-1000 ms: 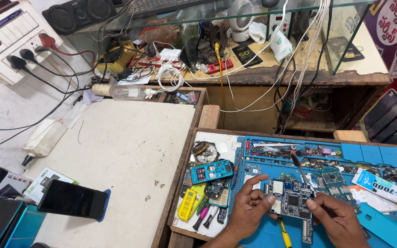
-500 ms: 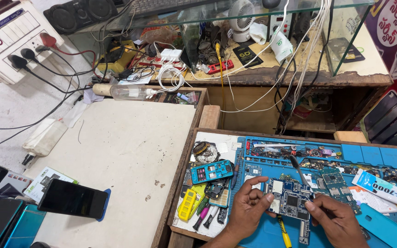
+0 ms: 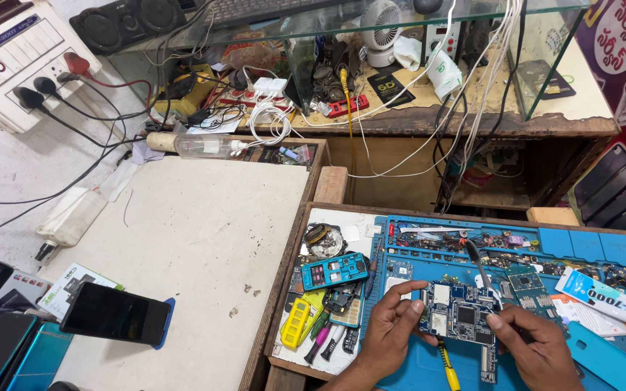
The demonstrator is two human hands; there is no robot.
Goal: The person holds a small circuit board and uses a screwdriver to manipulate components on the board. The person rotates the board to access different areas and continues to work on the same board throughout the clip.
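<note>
One circuit board [image 3: 460, 319] sits pinched between left hand [image 3: 389, 337] and right hand [image 3: 537, 347].

Both hands [image 3: 393, 334] bare: no gloves, rings or sleeves visible.

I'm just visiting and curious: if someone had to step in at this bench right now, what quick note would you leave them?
Left hand: holds the left edge of the circuit board, steadying it on the blue work mat.
Right hand: grips a thin black-tipped tool, its tip raised above the board's top edge.
Nearby: a yellow-handled screwdriver lies just below the board; a blue phone frame and loose parts sit on the tray to the left; a white glue tube lies to the right.
Done: the board is out of any casing and bare.
Left: cannot be told from this view.
</note>
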